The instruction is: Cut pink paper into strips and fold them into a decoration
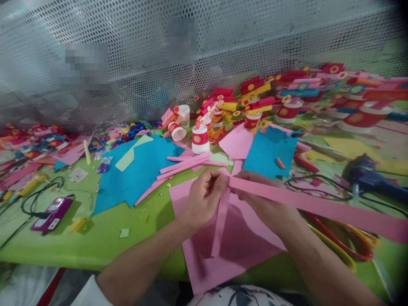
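Over a pink paper sheet (204,272), my left hand (205,195) pinches two pink paper strips between thumb and bent fingers where they cross. One pink paper strip (318,202) runs far to the right, passing over my right hand (263,199). The second strip (220,227) hangs down between the hands toward the sheet. My right hand is closed at the crossing, its fingertips partly hidden behind the long strip. Just beyond the hands, several cut pink strips (186,165) lie in a loose pile beside a blue paper sheet (140,170).
White cups with red bands (200,139) and paper-roll figures stand along the metal mesh (143,63). A blue glue gun (372,174) and scissors with red and yellow handles (342,242) lie right. A purple power strip (52,216) with a cable sits left on the green table (105,242).
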A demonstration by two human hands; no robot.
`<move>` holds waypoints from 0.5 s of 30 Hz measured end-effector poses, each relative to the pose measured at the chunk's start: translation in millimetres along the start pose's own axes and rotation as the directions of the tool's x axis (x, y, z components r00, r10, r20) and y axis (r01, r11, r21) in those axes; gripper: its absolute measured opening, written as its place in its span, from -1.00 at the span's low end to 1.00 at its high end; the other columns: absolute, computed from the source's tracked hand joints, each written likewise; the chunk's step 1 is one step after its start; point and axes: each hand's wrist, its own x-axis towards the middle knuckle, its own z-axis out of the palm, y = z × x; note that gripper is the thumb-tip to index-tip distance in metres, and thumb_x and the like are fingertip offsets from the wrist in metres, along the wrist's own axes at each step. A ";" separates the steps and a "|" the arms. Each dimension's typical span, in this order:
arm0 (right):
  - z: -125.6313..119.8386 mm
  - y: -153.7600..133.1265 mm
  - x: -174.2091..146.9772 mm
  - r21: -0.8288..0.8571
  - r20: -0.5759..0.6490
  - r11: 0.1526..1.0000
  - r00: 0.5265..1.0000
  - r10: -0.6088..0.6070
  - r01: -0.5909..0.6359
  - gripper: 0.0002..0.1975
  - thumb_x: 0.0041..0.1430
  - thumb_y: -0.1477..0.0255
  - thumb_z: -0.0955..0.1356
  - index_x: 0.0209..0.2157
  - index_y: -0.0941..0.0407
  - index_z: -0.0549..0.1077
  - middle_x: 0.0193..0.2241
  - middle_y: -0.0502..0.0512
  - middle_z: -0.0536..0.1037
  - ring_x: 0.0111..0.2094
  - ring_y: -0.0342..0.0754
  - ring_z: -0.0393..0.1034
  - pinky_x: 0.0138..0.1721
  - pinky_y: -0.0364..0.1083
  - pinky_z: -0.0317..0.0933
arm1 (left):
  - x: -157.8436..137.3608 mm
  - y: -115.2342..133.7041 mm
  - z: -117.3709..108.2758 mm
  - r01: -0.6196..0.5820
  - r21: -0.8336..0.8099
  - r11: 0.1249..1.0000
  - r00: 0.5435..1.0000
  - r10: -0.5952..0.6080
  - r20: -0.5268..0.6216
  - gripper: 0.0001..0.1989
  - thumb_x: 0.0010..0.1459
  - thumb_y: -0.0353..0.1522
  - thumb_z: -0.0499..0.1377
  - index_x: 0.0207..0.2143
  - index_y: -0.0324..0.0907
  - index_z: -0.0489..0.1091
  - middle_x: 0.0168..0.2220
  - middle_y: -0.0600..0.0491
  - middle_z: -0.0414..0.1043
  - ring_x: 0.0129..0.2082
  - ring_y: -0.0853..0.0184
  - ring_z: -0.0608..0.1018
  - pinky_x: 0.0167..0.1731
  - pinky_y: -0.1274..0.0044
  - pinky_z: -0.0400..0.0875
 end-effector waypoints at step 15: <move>3.1 -6.3 0.9 -0.131 0.024 0.990 0.998 -0.051 0.054 -0.80 0.27 0.24 0.37 -0.36 0.05 0.52 -0.44 0.03 0.51 -0.37 -0.05 0.37 -0.35 -0.09 0.23 | 2.1 1.6 -2.0 -0.020 -0.018 1.000 0.999 0.020 -0.039 -0.72 0.36 -0.13 0.15 -0.29 -0.15 0.37 -0.39 0.11 0.35 -0.40 0.41 0.37 -0.37 0.55 0.29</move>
